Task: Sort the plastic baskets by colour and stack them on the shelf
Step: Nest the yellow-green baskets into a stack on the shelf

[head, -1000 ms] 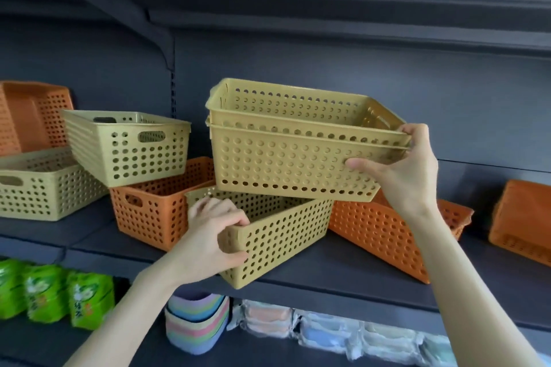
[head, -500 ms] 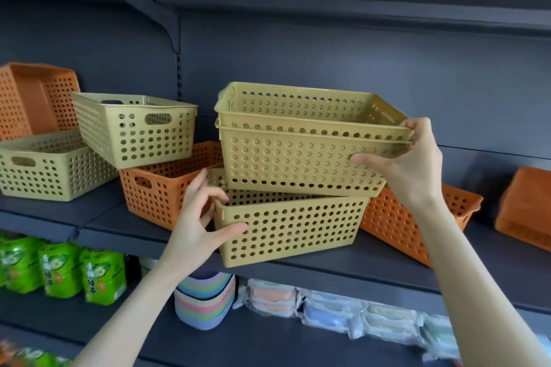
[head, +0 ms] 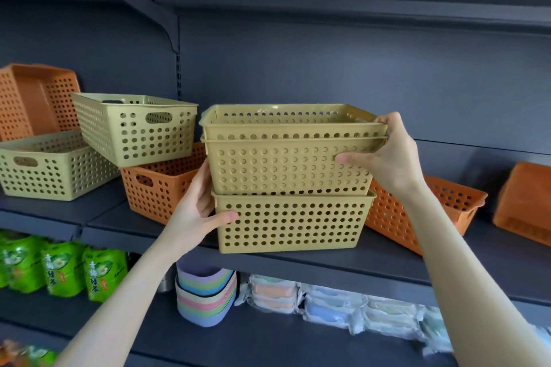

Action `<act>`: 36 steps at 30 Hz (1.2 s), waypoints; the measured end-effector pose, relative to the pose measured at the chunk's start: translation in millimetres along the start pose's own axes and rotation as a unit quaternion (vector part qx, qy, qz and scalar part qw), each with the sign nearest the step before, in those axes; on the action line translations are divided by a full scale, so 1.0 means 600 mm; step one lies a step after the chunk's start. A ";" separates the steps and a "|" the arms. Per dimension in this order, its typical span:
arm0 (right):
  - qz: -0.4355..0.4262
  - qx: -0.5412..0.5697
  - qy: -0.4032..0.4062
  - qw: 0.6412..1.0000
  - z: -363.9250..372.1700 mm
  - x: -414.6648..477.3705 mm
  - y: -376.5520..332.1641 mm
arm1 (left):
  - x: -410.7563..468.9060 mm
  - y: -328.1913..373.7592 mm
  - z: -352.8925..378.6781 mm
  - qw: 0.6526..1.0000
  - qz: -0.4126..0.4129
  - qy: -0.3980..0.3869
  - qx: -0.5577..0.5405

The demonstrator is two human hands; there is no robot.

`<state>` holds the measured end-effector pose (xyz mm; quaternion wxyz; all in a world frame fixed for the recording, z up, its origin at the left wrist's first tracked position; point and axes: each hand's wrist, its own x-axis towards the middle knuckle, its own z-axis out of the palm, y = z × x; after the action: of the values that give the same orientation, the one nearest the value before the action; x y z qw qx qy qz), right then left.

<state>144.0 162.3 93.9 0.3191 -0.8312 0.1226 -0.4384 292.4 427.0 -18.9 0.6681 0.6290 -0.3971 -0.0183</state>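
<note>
Two-handed, steadied the nested pair of yellow baskets [head: 286, 164] in the mouth of the bottom yellow basket [head: 292, 223] on the shelf [head: 387, 265]: right hand [head: 387, 158] pinching the pair's end rims between thumb and curled fingers, left hand [head: 196, 211] bracing that basket's left corner, thumb across its front. Needed, by the look of it, to be kept level and pressed straight down, clear of the orange baskets [head: 158, 188] flanking it.
</note>
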 end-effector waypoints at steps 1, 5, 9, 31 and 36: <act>0.006 -0.011 -0.011 1.000 0.004 -0.002 0.004 | -0.001 -0.001 0.001 1.000 -0.001 0.001 0.002; 0.048 -0.013 -0.040 0.998 0.023 -0.033 0.045 | -0.003 0.000 0.009 0.999 -0.004 0.007 0.034; 0.054 -0.018 -0.026 0.998 0.036 -0.071 0.089 | -0.006 0.004 0.020 0.998 -0.002 0.046 0.050; 0.035 -0.013 -0.033 0.999 0.058 -0.097 0.102 | 0.017 -0.018 0.070 0.931 0.106 0.208 0.282; 0.035 -0.054 -0.021 0.998 0.052 -0.099 0.099 | 0.007 -0.019 0.092 0.878 0.175 0.271 0.353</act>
<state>139.0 159.0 4.3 0.2909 -0.8515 0.1683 -0.4026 270.0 377.3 -32.2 0.4753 0.7236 -0.2843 0.4118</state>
